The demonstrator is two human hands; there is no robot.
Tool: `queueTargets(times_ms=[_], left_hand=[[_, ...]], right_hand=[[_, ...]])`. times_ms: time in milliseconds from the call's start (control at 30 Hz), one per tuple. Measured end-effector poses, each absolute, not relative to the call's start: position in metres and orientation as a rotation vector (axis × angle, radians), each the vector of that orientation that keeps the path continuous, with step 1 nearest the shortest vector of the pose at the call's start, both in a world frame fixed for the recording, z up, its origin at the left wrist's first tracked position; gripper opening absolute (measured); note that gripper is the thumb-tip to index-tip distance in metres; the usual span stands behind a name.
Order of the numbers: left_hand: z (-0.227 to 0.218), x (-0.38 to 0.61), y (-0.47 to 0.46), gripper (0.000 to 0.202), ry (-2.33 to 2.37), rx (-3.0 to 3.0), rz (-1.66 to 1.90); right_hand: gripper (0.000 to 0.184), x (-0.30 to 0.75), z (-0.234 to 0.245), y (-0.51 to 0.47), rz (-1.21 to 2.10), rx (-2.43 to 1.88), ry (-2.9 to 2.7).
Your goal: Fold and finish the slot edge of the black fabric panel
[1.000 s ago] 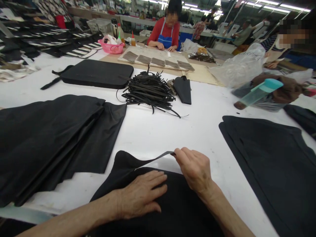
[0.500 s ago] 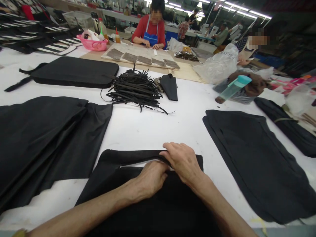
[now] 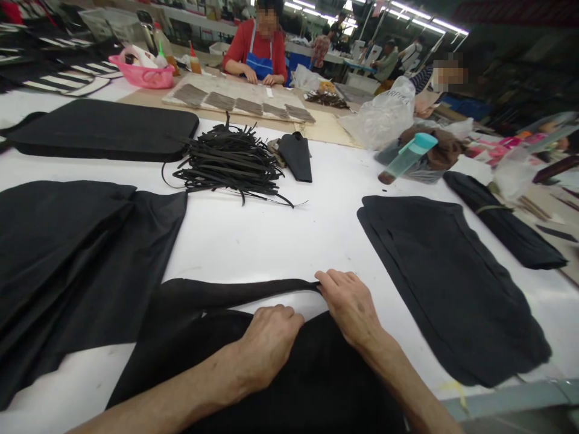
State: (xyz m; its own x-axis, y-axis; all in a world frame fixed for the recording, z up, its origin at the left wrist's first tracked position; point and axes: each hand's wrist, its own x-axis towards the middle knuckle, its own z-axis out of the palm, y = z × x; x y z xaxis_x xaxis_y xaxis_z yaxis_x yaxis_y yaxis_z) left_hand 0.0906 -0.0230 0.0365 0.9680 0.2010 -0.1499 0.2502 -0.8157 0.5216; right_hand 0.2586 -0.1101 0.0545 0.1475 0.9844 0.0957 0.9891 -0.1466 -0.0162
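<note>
A black fabric piece [image 3: 253, 367] lies on the white table [image 3: 280, 235] right in front of me. My right hand [image 3: 350, 304] pinches the tip of a narrow black fold or strip [image 3: 235, 289] along the piece's far edge, lifted a little off the table. My left hand [image 3: 266, 343] rests knuckles-up on the fabric beside it, fingers curled down onto the cloth; whether it grips a layer is hidden.
Stacks of black fabric lie at left [image 3: 76, 253] and right [image 3: 443, 277]. Ahead are a pile of black straps [image 3: 226, 163], a flat black pad [image 3: 104, 129], a teal-capped bottle [image 3: 407, 157] and a plastic bag [image 3: 380, 117]. A person in red with a blue apron [image 3: 257, 51] works across the table.
The view has shifted right. My right hand first held the strip up, then pressed it down with my left hand, and now pulls its tip out to the right again.
</note>
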Motion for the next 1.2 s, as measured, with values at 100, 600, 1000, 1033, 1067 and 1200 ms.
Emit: queueTargets(times_ms=[100, 600, 1000, 1033, 1067, 1200], left_hand=[[0.032, 0.088, -0.024, 0.015, 0.278, 2.621, -0.054], [0.036, 0.063, 0.003, 0.013, 0.316, 2.669, -0.006], [0.034, -0.026, 0.045, 0.021, 0.763, 2.489, 0.092], [0.033, -0.024, 0.044, 0.021, 0.762, 2.472, 0.097], [0.032, -0.022, 0.043, 0.022, 0.756, 2.460, 0.101], [0.030, -0.015, 0.037, 0.022, 0.732, 2.449, 0.153]], right_hand=[[0.020, 0.253, 0.054, -0.108, -0.176, -2.303, -2.003], [0.026, 0.230, 0.028, -0.131, 0.061, -2.026, -2.102], [0.026, 0.230, 0.017, -0.136, 0.178, -2.108, -2.005], [0.026, 0.227, 0.017, -0.135, 0.172, -2.108, -2.006], [0.027, 0.224, 0.018, -0.133, 0.178, -2.100, -2.009], [0.028, 0.206, 0.019, -0.122, 0.277, -2.052, -2.027]])
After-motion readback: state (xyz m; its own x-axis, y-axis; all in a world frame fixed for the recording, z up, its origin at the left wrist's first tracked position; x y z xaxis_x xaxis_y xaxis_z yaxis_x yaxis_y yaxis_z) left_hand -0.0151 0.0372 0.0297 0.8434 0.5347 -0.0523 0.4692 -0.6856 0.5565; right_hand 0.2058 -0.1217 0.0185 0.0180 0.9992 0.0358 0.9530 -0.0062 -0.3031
